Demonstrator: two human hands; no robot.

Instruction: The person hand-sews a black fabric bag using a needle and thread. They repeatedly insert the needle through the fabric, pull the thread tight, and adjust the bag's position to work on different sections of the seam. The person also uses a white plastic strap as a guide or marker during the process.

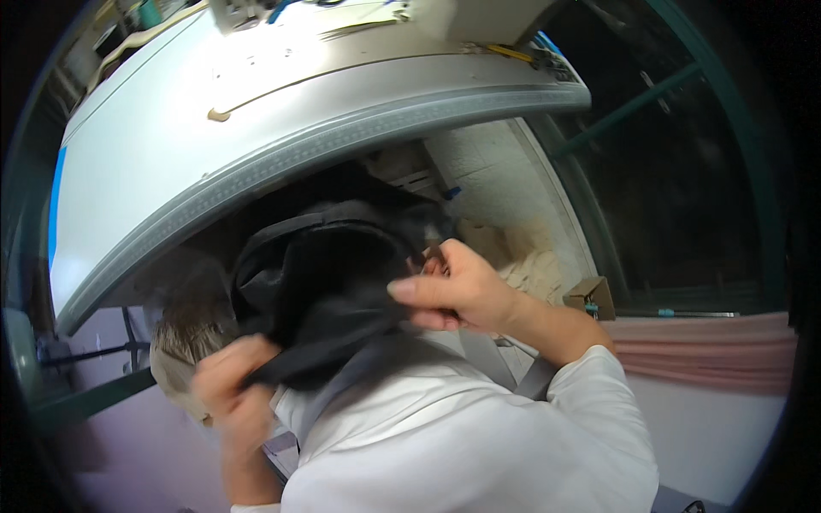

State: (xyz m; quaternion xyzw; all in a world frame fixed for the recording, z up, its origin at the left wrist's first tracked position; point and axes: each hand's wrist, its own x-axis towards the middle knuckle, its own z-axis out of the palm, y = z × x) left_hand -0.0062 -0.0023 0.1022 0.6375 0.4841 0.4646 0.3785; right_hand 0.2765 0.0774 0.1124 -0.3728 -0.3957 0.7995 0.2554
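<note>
A bunched piece of black cloth (342,282), perhaps a garment, is spread between my hands over my lap, its upper edge curving into an open loop. At its lower left, my left hand (233,385) is closed round the edge, blurred by motion. My right hand (453,291) pinches the cloth's right side, thumb pressed toward the curled fingers. By its forefinger shows a small dark, narrow thing with a pale tip (432,235); I cannot tell whether this is a tool or part of the cloth.
Ahead stands a white work table (154,162) with a grey, ruler-marked front edge. A yellow-handled tool (511,55) lies at its far right. A plastic-wrapped bundle (184,342) is at my left. To the right are a small cardboard box (592,297) and pink cloth (701,355).
</note>
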